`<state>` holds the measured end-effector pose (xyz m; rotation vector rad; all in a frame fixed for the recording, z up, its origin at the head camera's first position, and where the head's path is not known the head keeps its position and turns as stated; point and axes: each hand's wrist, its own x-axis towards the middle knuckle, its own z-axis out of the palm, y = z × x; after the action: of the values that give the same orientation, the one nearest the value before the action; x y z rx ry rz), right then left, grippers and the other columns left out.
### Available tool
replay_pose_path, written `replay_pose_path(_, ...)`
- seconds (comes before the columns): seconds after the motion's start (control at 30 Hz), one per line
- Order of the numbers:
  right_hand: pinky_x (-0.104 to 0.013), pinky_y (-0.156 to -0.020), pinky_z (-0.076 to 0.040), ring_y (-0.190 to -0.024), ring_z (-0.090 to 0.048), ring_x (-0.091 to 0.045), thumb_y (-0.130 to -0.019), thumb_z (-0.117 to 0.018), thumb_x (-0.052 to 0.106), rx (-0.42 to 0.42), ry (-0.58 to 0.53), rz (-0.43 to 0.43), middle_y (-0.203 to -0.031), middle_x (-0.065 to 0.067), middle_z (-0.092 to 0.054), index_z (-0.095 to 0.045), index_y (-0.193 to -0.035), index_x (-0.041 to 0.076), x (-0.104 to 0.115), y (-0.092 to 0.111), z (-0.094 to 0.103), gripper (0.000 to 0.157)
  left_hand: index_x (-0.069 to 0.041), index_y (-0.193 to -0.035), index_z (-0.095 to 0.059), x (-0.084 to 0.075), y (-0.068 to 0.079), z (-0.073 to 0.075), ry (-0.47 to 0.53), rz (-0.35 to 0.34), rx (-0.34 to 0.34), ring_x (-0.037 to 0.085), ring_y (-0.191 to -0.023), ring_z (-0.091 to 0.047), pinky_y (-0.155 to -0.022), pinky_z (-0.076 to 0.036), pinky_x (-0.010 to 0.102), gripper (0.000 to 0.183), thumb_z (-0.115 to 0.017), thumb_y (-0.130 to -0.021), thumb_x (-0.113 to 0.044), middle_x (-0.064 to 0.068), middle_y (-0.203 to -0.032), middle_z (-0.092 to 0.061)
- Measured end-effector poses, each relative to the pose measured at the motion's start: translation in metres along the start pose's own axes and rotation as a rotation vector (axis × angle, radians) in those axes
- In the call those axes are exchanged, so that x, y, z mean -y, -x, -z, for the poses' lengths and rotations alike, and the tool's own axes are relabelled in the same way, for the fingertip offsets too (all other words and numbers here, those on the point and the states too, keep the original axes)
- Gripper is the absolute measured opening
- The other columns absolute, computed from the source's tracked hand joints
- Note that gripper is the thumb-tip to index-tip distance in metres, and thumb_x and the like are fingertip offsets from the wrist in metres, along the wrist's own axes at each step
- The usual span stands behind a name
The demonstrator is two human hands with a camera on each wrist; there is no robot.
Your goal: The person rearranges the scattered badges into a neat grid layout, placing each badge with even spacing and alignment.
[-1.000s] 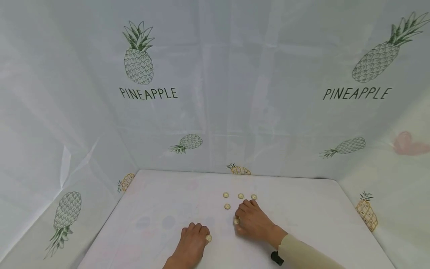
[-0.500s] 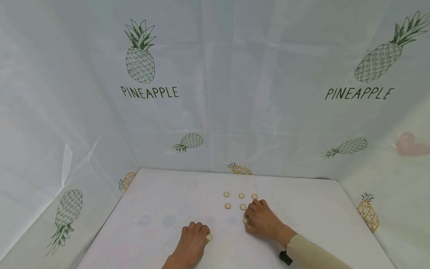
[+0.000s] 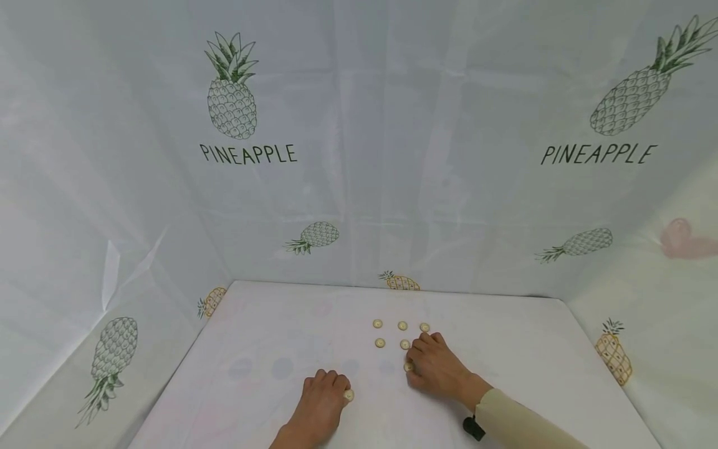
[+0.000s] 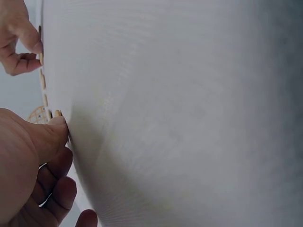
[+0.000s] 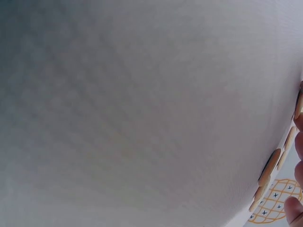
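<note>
My left hand rests low on the white tabletop, thumb and fingers pinching a small round wooden button by its edge. In the left wrist view the thumb presses against that button. Further right, my right hand has its fingers curled, and a similar button shows between thumb and fingers. Just beyond it lie more pale buttons: three in a back row, including a middle one, and two in front, left and right. The right wrist view catches only fingertips at its edge.
The white table has faint printed spots. White cloth printed with pineapples hangs behind it and at both sides. A small black object sits at the right wrist by the sleeve.
My right hand has shifted right with its button, uncovering the front-right button of the group, then drifted slightly back left. My left hand stays in place.
</note>
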<state>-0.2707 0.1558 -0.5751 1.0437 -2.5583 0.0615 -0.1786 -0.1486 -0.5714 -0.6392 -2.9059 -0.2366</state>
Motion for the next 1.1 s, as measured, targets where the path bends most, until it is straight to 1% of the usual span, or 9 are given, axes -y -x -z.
replay_pose_path(0.2,-0.040,-0.087,-0.040,-0.088,-0.047,-0.014,-0.086,-0.077,0.034,-0.033,0.017,0.013,-0.091,0.008,-0.062,-0.072,-0.089,0.020,0.000,-0.002,0.000,0.014,-0.019,-0.103,-0.066,-0.001,-0.001,0.001,-0.010,0.011,0.026,0.011,-0.084,-0.041,-0.073,-0.038,0.033,0.021,-0.081,-0.092,-0.028,-0.008,-0.090,-0.056)
replay_pose_path(0.43,-0.040,-0.086,-0.040,-0.088,-0.047,-0.014,-0.087,-0.077,0.034,-0.034,0.038,0.020,-0.090,0.008,-0.062,-0.071,-0.087,0.021,0.000,-0.002,0.000,0.015,-0.014,-0.105,-0.067,-0.001,-0.003,0.003,-0.003,0.033,0.040,0.015,-0.088,-0.045,-0.072,-0.042,0.035,0.028,-0.083,-0.090,-0.031,-0.003,-0.095,-0.059)
replay_pose_path(0.53,-0.039,-0.086,-0.040,-0.087,-0.046,-0.014,-0.086,-0.077,0.035,-0.054,0.037,0.024,-0.089,0.008,-0.062,-0.071,-0.086,0.021,-0.001,-0.002,-0.001,0.015,-0.015,-0.103,-0.067,-0.001,-0.004,0.004,0.010,0.040,0.040,0.016,-0.089,-0.046,-0.072,-0.045,0.036,0.027,-0.083,-0.090,-0.032,-0.003,-0.096,-0.060)
replay_pose_path(0.67,-0.039,-0.085,-0.040,-0.087,-0.047,-0.013,-0.085,-0.077,0.035,-0.069,0.034,0.028,-0.090,0.008,-0.062,-0.071,-0.087,0.021,-0.001,-0.001,-0.002,0.016,-0.018,-0.099,-0.067,0.000,-0.005,0.004,0.012,0.036,0.034,0.015,-0.089,-0.046,-0.071,-0.044,0.036,0.023,-0.082,-0.090,-0.033,-0.004,-0.095,-0.060)
replay_pose_path(0.8,-0.039,-0.086,-0.040,-0.088,-0.048,-0.014,-0.086,-0.078,0.035,-0.054,0.020,0.019,-0.092,0.008,-0.064,-0.072,-0.088,0.021,-0.001,-0.001,-0.001,0.016,-0.018,-0.100,-0.069,0.001,-0.005,0.005,-0.035,0.013,0.021,0.015,-0.090,-0.046,-0.072,-0.043,0.035,0.025,-0.082,-0.090,-0.036,-0.004,-0.096,-0.061)
replay_pose_path(0.9,-0.040,-0.088,-0.040,-0.090,-0.048,-0.014,-0.088,-0.077,0.035,-0.022,0.013,0.008,-0.094,0.007,-0.064,-0.072,-0.090,0.020,0.000,-0.002,0.001,0.016,-0.018,-0.103,-0.071,0.000,-0.006,0.007,-0.074,-0.004,0.023,0.015,-0.091,-0.047,-0.074,-0.043,0.035,0.026,-0.083,-0.090,-0.037,-0.004,-0.098,-0.061)
replay_pose_path(1.0,-0.040,-0.088,-0.040,-0.091,-0.049,-0.015,-0.089,-0.077,0.035,0.008,0.009,-0.003,-0.095,0.007,-0.065,-0.072,-0.091,0.020,0.000,-0.002,0.002,0.015,-0.019,-0.104,-0.071,0.001,-0.007,0.009,-0.075,-0.015,0.038,0.014,-0.091,-0.046,-0.076,-0.043,0.035,0.025,-0.082,-0.091,-0.037,-0.005,-0.098,-0.062)
replay_pose_path(1.1,-0.040,-0.087,-0.040,-0.091,-0.049,-0.015,-0.089,-0.077,0.035,0.011,0.014,-0.002,-0.095,0.007,-0.065,-0.072,-0.090,0.021,0.000,-0.002,0.003,0.015,-0.020,-0.103,-0.071,0.001,-0.009,0.010,-0.060,-0.028,0.049,0.012,-0.089,-0.044,-0.075,-0.041,0.034,0.023,-0.081,-0.092,-0.037,-0.007,-0.098,-0.061)
